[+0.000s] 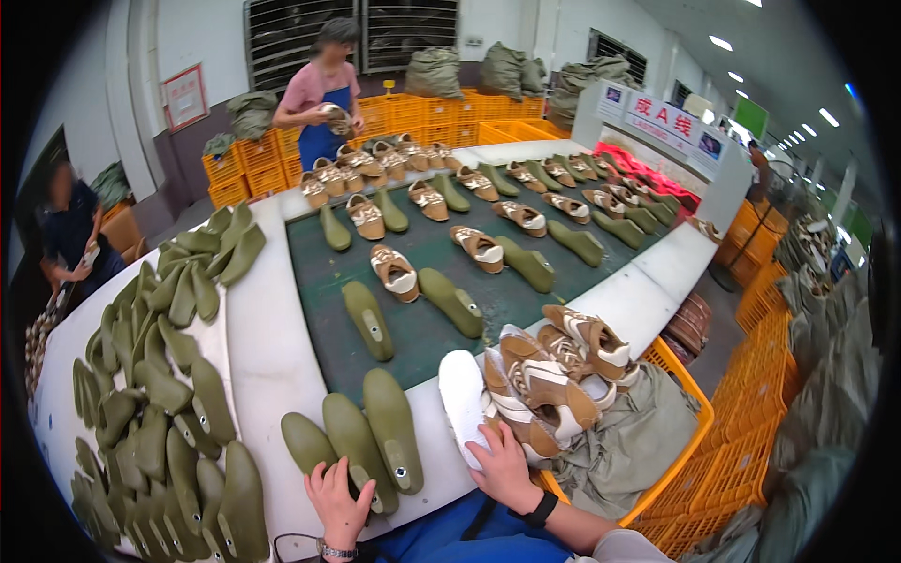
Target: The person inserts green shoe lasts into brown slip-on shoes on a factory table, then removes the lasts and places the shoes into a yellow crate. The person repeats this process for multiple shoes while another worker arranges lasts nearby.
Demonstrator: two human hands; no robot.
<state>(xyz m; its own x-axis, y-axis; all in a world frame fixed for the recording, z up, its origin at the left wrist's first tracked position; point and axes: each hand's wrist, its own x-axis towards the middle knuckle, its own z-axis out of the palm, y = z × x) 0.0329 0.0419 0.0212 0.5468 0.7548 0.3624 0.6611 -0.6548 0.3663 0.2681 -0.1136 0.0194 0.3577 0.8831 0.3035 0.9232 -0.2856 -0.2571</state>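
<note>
My right hand (503,466) grips the heel end of a brown and white sneaker (463,403), turned on its side so its white sole shows. Beside it, several more brown and white sneakers (549,380) are heaped at the table's right edge. My left hand (338,501), fingers spread, lies at the near ends of green shoe lasts. Three of these stand out in front of me: one at the left (310,443), a middle last (357,441) and a right last (392,427). Whether my left fingers touch the middle one, I cannot tell.
A dark green belt (328,281) carries rows of lasts and sneakers between white ledges. Many loose lasts (174,375) pile up on the left. An orange crate (690,446) with grey-green cloth stands at my right. One person (328,94) holds a shoe across the belt; another (70,225) is far left.
</note>
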